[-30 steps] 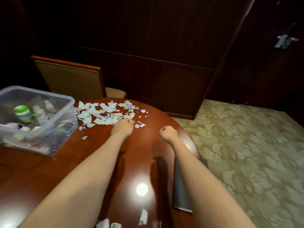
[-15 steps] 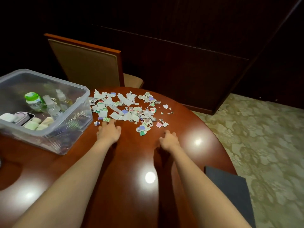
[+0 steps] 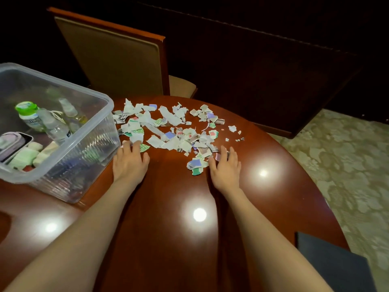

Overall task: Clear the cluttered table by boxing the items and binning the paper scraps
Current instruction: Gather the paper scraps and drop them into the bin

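The left hand (image 3: 129, 163) and right hand (image 3: 226, 168) lie palm-down on the glossy desk (image 3: 168, 228), fingers straight and slightly spread. The left hand's fingertips touch the near-left edge of the paper scraps (image 3: 168, 131), just beside the clear plastic box (image 3: 109, 106). The right hand's fingertips rest on the pile's near-right edge. The box (its left side cut off) holds a green-capped bottle (image 3: 26, 112) and other items blurred through the wall. A dark flat object (image 3: 332, 264) at the near-right edge is cropped and cannot be identified.
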Demonstrator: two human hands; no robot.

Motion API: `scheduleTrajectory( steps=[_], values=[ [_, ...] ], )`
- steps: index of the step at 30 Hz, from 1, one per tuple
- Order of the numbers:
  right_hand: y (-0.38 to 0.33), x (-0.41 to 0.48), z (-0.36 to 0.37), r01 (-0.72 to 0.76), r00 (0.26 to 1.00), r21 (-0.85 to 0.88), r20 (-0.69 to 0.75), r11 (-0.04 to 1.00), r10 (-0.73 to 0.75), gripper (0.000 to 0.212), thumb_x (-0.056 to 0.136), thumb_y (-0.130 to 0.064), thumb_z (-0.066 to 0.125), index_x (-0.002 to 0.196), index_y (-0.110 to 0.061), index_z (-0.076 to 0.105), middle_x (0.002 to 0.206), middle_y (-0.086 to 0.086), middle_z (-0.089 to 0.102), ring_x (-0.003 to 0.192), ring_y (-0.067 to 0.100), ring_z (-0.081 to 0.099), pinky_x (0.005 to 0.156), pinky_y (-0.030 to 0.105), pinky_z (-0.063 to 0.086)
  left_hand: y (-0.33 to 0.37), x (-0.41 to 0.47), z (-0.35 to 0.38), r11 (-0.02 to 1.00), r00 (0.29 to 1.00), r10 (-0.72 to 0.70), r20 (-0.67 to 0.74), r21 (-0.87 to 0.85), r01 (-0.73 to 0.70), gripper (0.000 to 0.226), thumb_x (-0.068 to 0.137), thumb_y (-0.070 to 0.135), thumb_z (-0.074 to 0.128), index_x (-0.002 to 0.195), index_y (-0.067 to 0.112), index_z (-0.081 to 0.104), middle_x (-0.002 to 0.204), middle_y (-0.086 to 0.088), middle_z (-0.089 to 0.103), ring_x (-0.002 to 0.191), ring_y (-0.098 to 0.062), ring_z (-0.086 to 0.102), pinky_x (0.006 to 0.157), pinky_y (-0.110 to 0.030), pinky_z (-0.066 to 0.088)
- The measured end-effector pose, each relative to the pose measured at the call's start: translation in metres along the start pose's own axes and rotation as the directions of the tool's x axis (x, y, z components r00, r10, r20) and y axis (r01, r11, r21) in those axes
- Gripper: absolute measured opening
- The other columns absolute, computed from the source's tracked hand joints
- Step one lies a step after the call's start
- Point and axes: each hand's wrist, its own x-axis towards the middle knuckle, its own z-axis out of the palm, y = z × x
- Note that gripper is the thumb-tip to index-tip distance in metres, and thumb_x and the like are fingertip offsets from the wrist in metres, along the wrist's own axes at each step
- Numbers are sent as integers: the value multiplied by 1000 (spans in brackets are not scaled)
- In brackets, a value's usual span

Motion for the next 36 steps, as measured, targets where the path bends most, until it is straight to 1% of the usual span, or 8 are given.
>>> scheduleTrajectory(
  steps=[3,9,14,20,24,31,33,36],
  values=[
    [-8,8,7,5,1000,34,12,999,-5,67,95,-53,32,150,-19,13,158,10,3,147,24,-2,117,44,-3,-2,3,0,991,990,123,-68,67,-118,47,96,32,42,138,13,41,145,-14,36,131,-29,36,107,-41,34],
    [-26,-1,28,139,987,-75,86,987,-132,80,90,-65,29,151,-18,6,159,7,-1,147,22,-9,115,45,-11,-5,12,14,998,986,53,159,33,-59,59,97,50,29,149,26,17,159,-8,3,146,-30,0,117,-45,4],
    [-29,-22,35,263,963,-123,85,957,-254,61,96,-50,30,147,-19,19,158,7,7,147,21,-3,118,42,-4,4,-11,23,986,977,144,159,61,-156,58,97,52,24,149,30,15,159,-3,2,147,-24,-1,117,-41,-1],
    [-24,-59,31,384,918,-81,140,920,-371,50,99,-36,29,147,-20,23,158,4,11,147,18,0,118,38,-4,4,-57,20,926,901,356,246,39,-376,58,96,54,18,149,33,10,159,3,2,147,-17,-3,117,-32,-4],
    [-13,-100,30,420,898,-60,173,905,-405,50,100,-34,29,147,-20,23,158,4,11,147,17,0,118,35,-5,-2,-94,17,882,849,447,280,19,-471,84,74,62,-9,149,32,12,159,5,4,147,-15,0,115,-29,-4],
    [9,-173,25,428,893,-72,188,901,-409,52,98,-37,22,147,-19,25,158,4,12,147,17,3,113,29,-11,-7,-165,6,856,805,496,327,-27,-516,96,69,70,-14,150,25,9,158,6,0,146,-13,-3,111,-25,-11],
    [15,-198,21,412,903,-110,180,905,-389,52,92,-35,25,138,-16,42,150,7,34,143,21,25,115,38,5,-10,-185,3,849,792,510,336,-51,-525,96,70,70,-13,150,23,11,158,6,2,146,-13,-3,110,-25,-11],
    [25,-232,18,375,920,-110,167,920,-355,42,84,-32,38,117,-17,59,128,7,59,124,24,53,102,47,37,-16,-212,0,842,777,528,342,-91,-532,89,73,61,-8,150,23,14,158,6,5,146,-12,-2,111,-24,-11]
  ],
)
